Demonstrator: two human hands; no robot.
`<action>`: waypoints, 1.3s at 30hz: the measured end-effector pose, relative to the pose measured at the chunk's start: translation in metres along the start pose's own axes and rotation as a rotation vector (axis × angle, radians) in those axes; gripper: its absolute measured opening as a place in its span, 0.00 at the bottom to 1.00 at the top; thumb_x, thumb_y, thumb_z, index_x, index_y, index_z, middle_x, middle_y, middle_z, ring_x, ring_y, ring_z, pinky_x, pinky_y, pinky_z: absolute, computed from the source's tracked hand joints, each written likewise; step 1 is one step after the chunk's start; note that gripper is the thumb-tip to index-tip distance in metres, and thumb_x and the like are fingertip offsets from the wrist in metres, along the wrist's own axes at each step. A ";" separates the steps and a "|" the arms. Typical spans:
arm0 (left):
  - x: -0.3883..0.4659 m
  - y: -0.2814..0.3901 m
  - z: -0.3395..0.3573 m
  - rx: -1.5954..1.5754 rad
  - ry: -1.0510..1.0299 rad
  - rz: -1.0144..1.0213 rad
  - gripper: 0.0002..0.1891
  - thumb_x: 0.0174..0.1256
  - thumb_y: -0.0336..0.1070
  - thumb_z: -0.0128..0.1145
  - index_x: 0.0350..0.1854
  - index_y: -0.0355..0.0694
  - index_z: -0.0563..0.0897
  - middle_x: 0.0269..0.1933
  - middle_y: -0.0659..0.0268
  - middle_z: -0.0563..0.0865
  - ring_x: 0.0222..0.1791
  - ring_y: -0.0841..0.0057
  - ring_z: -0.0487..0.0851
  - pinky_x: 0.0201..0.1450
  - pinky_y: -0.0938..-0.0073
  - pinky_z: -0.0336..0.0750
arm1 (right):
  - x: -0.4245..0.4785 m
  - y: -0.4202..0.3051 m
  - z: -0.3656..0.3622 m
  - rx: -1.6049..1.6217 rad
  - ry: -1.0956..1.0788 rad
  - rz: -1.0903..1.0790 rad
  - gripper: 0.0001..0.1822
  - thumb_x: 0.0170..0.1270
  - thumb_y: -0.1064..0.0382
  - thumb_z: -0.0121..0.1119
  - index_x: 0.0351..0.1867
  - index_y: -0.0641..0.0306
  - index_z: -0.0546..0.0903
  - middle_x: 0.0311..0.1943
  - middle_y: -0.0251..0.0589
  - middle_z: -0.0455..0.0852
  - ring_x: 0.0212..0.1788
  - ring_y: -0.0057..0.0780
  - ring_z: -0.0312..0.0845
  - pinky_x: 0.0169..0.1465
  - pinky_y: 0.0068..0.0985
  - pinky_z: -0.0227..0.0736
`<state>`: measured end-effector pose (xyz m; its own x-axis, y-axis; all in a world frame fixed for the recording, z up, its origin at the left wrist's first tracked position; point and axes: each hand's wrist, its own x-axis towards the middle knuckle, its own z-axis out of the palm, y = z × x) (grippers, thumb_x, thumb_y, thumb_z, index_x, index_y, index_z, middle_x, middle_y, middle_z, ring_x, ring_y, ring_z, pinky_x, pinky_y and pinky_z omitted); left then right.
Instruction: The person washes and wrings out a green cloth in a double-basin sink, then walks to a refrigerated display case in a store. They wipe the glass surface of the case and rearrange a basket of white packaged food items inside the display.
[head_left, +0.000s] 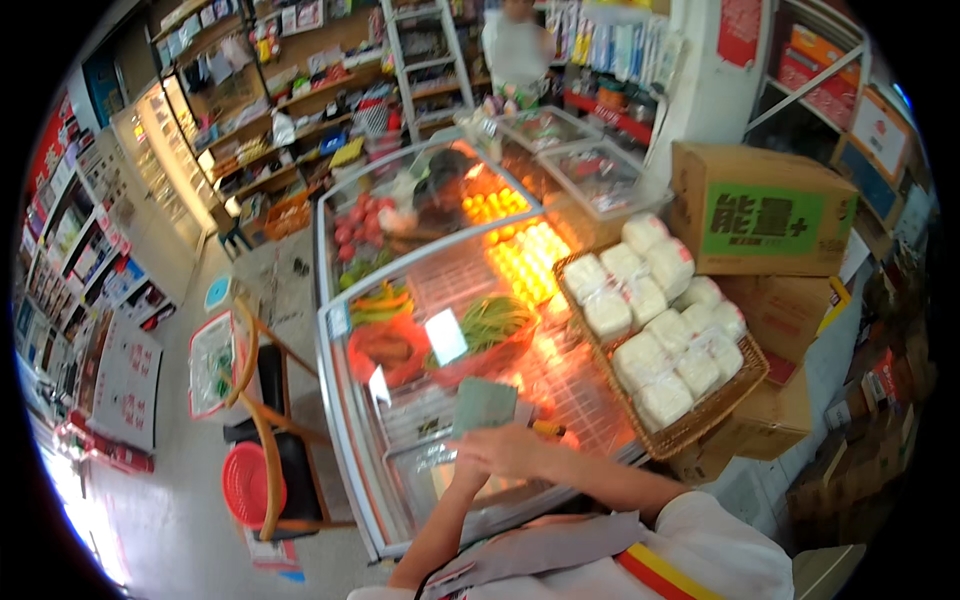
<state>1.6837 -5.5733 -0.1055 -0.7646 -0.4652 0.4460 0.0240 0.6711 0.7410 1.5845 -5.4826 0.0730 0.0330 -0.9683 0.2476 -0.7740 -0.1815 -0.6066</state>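
Note:
My right hand (511, 450) is at the lower edge of a grey-green flat piece (486, 405), perhaps a folded cloth, with fingers closed on that edge. Just below, my left hand (472, 466) meets it, mostly covered, so its grip does not show. Both hands are above the near end of a glass-topped display case (341, 450). Close to my right wrist is a yellow-and-black handle (547, 427); whether it is held is unclear. Through the glass I see green beans (495, 322) in a red bag, and eggs (531, 259) under orange light.
A wicker basket (600, 349) of white wrapped packs (649, 360) rests along the case's right side, by stacked cardboard boxes (757, 217). Left stands a wooden chair (255, 405) with a red plastic basket (253, 484). A person (517, 49) is near a ladder (427, 64) behind.

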 end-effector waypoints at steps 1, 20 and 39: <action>0.009 0.004 0.000 0.112 -0.099 0.053 0.12 0.49 0.35 0.57 0.38 0.43 0.79 0.38 0.66 0.79 0.39 0.63 0.74 0.40 0.64 0.69 | -0.012 0.006 0.006 -0.117 -0.027 0.061 0.20 0.63 0.53 0.49 0.56 0.49 0.71 0.38 0.40 0.79 0.36 0.39 0.77 0.36 0.33 0.72; 0.088 0.116 -0.071 -0.875 0.047 -0.707 0.07 0.63 0.30 0.52 0.41 0.37 0.79 0.31 0.73 0.79 0.30 0.88 0.75 0.32 0.85 0.69 | -0.037 0.004 -0.001 0.390 0.378 0.401 0.26 0.55 0.62 0.60 0.55 0.69 0.69 0.41 0.51 0.80 0.41 0.44 0.78 0.46 0.31 0.72; 0.061 0.101 -0.138 0.429 -0.138 0.100 0.10 0.51 0.27 0.57 0.37 0.38 0.79 0.35 0.60 0.79 0.37 0.62 0.79 0.39 0.67 0.74 | -0.019 0.012 -0.030 -0.618 0.222 -0.060 0.17 0.48 0.68 0.56 0.44 0.59 0.78 0.37 0.39 0.81 0.41 0.36 0.76 0.46 0.31 0.67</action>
<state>1.7282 -5.6133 0.0656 -0.8514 -0.3245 0.4120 -0.1449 0.9006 0.4098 1.5551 -5.4609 0.0839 0.0073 -0.8890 0.4579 -0.9976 -0.0379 -0.0577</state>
